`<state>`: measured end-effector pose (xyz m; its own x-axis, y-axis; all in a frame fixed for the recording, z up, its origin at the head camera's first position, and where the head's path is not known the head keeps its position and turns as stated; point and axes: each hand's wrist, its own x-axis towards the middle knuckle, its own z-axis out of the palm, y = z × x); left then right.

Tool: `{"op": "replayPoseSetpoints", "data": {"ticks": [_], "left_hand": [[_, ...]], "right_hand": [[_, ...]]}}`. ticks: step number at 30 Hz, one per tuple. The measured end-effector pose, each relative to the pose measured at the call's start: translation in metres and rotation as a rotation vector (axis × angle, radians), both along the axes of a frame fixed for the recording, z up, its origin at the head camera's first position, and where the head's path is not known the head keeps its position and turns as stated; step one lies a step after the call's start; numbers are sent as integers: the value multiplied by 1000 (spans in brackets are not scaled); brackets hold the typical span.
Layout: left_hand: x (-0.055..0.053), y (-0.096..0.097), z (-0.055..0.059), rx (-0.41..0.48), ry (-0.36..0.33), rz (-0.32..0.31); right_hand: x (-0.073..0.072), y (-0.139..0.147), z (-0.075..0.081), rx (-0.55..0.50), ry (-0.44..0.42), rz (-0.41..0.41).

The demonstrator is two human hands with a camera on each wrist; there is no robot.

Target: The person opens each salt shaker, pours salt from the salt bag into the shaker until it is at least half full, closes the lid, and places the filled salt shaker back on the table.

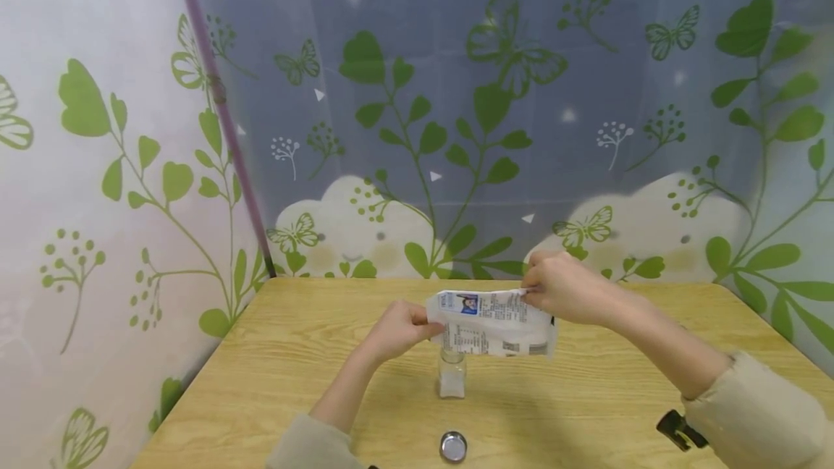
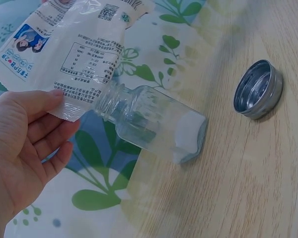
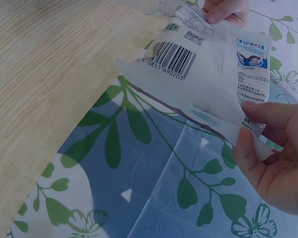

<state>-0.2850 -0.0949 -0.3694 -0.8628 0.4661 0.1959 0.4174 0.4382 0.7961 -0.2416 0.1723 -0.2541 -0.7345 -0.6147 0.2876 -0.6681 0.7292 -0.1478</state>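
A white printed plastic bag (image 1: 498,328) is held sideways between both hands, just above a small glass jar (image 1: 452,376). Pinching the bag's left end near its corner is my left hand (image 1: 402,328). My right hand (image 1: 567,288) grips the upper right edge, thumb and fingers on the film in the right wrist view. In the left wrist view the bag's corner meets the mouth of the jar (image 2: 154,121); whether it goes inside I cannot tell. White powder (image 2: 189,131) fills the jar's lower part. The jar stands upright on the wooden table (image 1: 313,353).
A round silver metal lid (image 1: 453,447) lies on the table in front of the jar, hollow side up. A black clip-like piece (image 1: 680,431) shows beside the right sleeve. Behind the table hangs a blue curtain (image 1: 417,129) with green leaves and butterflies.
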Motion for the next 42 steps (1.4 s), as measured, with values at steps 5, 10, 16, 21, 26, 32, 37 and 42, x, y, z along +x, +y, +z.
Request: {"op": "replayPoseSetpoints", "data": {"ticks": [5,10,16,21,26,32,37,42], "left_hand": [[0,0,0,-4,-2,-3],[0,0,0,-9,9,-5],[0,0,0,-9,4,-7],[-1,-1,0,-13,-5,3],[-1,0,1,-20,-1,9],[1,1,3,-12,-2,4],[2,1,5,-3,-5,0],[2,0,3,-6,-1,2]], "right_hand": [[0,0,-1,-1,4,-2],[0,0,-1,-4,9,2],[0,-1,0,-5,4,-2],[0,-1,1,-5,2,1],[0,-1,1,-4,7,6],[0,0,2,-9,0,3],[0,0,2,-14,-14,-4],[0,-1,2,-15,-4,3]]}}
